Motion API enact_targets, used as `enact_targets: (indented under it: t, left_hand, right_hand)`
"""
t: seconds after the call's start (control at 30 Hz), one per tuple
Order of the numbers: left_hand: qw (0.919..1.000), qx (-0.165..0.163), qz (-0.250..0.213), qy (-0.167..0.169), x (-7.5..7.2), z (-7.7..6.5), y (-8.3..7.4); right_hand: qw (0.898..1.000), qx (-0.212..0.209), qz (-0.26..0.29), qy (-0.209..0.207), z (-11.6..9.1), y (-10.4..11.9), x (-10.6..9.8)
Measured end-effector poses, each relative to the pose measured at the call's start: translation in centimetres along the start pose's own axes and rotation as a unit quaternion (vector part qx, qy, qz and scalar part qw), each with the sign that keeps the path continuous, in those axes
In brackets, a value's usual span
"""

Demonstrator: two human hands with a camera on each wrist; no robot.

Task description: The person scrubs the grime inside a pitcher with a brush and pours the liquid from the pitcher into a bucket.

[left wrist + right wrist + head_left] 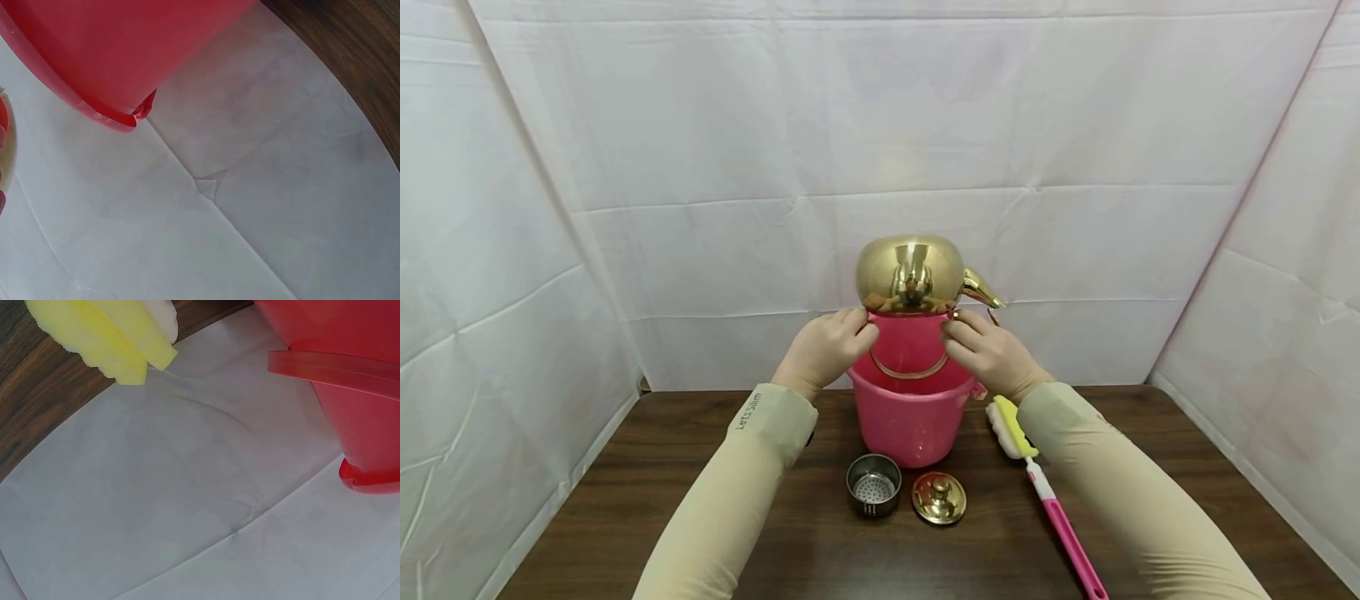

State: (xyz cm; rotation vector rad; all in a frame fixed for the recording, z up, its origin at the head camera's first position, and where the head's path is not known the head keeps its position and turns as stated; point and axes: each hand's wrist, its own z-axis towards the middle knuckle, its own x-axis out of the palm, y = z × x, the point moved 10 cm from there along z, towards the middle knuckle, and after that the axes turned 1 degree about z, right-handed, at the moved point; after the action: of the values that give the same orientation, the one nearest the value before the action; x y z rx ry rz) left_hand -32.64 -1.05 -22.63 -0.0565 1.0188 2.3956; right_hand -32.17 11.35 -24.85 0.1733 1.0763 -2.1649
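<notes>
A shiny gold teapot (pixel 910 271) is held upside down above a pink bucket (pixel 910 425), its spout (pixel 981 289) pointing down to the right. Below the teapot hangs its thin curved handle (pixel 910 375), in front of the bucket's inside. My left hand (pixel 831 346) grips the teapot near the handle's left end, fingers curled. On the other side my right hand (pixel 992 350) pinches it near the handle's right end. The teapot's mouth is hidden. Both wrist views show the bucket's side, with only fingertips (pixel 2 169) at the left wrist view's edge.
In front of the bucket stand a steel strainer cup (pixel 874 486) and a gold lid (pixel 939 498) with a knob. A pink-handled brush (pixel 1067 533) with a yellow and white sponge head (pixel 106 337) lies at the right on the dark wooden table (pixel 700 467). White cloth hangs around.
</notes>
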Motion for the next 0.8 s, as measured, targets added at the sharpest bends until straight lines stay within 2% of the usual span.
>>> enact_targets:
  t: [0.5,0.8]
  left_hand:
    - [0.9996,-0.010,-0.009,-0.025,-0.43,-0.36,-0.10]
    - [0.9994,0.000,-0.013,-0.033,-0.71,-0.33,-0.14]
  right_hand:
    - [1.000,-0.009,-0.007,-0.002,0.19,0.17,-0.32]
    - [1.000,-0.010,-0.016,-0.007,0.40,0.14,-0.59]
